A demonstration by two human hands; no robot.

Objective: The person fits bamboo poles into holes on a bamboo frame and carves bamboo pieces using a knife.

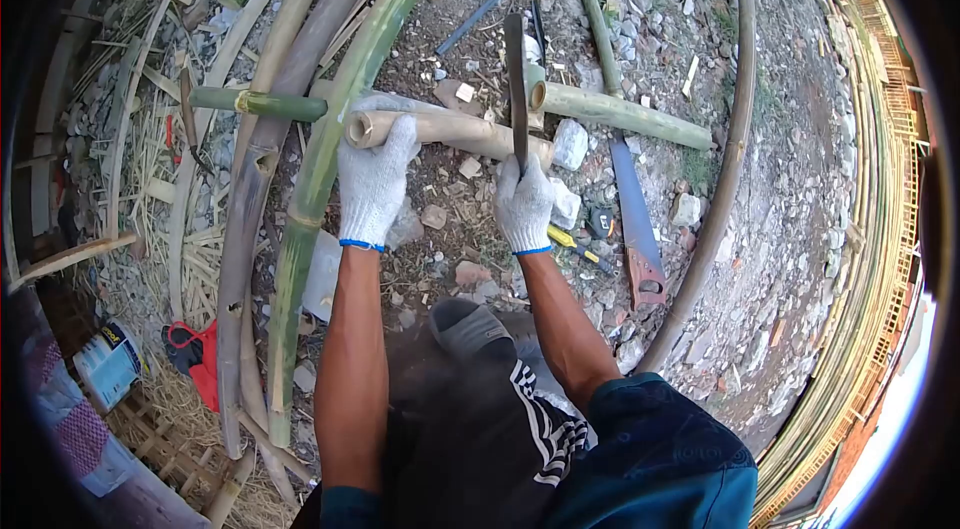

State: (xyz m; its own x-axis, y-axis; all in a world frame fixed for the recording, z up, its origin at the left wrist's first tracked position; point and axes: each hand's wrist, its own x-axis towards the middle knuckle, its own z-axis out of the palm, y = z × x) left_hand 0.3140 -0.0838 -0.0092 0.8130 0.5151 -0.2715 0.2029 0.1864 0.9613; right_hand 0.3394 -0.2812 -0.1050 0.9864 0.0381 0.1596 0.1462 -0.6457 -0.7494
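My left hand (373, 184), in a white knit glove with a blue cuff, is closed round a short tan bamboo piece (455, 132) near its hollow left end. The piece lies crosswise in front of me. In my right hand (524, 207), gloved the same way, is a machete (516, 69), its dark blade pointing away from me. The blade crosses in front of the bamboo near its right end; I cannot tell whether they touch. My fingers hide the machete's handle. Just left of my left hand runs a long green bamboo pole (325, 144).
A handsaw (637, 219), yellow-and-black tool (572, 244) and tape measure (600, 223) lie on stony ground at right. Beyond them is a cut green bamboo piece (630, 117). A curved pole (735, 149) lies farther right. At lower left are a paint bucket (108, 366) and red-and-black bag (197, 361).
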